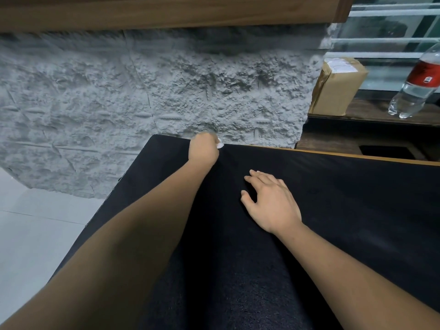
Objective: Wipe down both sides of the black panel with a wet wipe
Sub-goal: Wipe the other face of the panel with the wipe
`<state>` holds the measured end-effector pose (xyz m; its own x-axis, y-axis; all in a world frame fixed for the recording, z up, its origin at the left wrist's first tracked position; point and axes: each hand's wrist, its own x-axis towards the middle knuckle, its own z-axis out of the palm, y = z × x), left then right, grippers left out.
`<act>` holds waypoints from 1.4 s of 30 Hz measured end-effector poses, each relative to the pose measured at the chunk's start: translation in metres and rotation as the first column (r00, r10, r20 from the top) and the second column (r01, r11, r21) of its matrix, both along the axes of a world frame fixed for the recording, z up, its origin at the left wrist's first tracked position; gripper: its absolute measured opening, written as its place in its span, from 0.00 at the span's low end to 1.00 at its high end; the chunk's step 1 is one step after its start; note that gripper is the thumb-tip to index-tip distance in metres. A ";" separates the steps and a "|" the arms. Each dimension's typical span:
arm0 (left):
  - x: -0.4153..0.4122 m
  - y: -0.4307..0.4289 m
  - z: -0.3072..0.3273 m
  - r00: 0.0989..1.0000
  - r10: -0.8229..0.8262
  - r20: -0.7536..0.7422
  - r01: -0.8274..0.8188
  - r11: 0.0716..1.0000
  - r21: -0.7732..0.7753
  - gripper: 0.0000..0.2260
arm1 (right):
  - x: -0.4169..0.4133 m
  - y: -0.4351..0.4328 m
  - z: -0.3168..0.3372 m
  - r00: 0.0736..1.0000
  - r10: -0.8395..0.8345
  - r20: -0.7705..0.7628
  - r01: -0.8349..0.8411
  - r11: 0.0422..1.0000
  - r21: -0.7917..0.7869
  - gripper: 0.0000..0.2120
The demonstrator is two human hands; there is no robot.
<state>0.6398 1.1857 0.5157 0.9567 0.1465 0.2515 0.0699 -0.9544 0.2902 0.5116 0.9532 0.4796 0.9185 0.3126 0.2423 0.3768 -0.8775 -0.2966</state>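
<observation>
Fingers of our left hand (204, 148) curled round a white wet wipe (220, 145) at the far edge of the black panel (345, 198), our right hand (273, 203) flat on the panel's middle, fingers straight and slightly spread, rough grey wall (154, 91) behind, box (338, 86) and bottle (416, 84) on a shelf (371, 110) far right.

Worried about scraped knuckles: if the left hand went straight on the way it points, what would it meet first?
Probably the rough grey wall just past the far edge of the black panel, where the left hand grips the wet wipe; depth is unclear.
</observation>
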 end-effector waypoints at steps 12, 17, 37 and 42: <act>0.000 0.068 0.006 0.999 -0.039 0.001 0.039 0.999 0.014 0.11 | 0.000 -0.001 0.000 1.000 -0.007 -0.013 0.007 1.000 0.006 0.26; -0.001 0.094 0.006 1.000 0.021 -0.015 -0.021 1.000 0.008 0.11 | 0.000 -0.001 0.000 1.000 -0.006 -0.019 0.006 1.000 0.013 0.26; -0.021 0.172 -0.005 0.954 0.277 -0.115 -0.296 0.935 -0.197 0.06 | -0.001 -0.001 0.001 1.000 -0.003 -0.018 0.003 1.000 0.019 0.27; -0.026 0.188 -0.010 0.937 0.321 -0.139 -0.349 0.866 -0.358 0.06 | -0.002 -0.001 0.002 1.000 0.001 -0.025 0.000 1.000 0.018 0.27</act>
<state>0.6141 1.3733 0.5060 0.8466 0.5302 0.0470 0.4005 -0.6927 0.5998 0.5100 0.9526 0.4820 0.9243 0.3087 0.2245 0.3693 -0.8717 -0.3220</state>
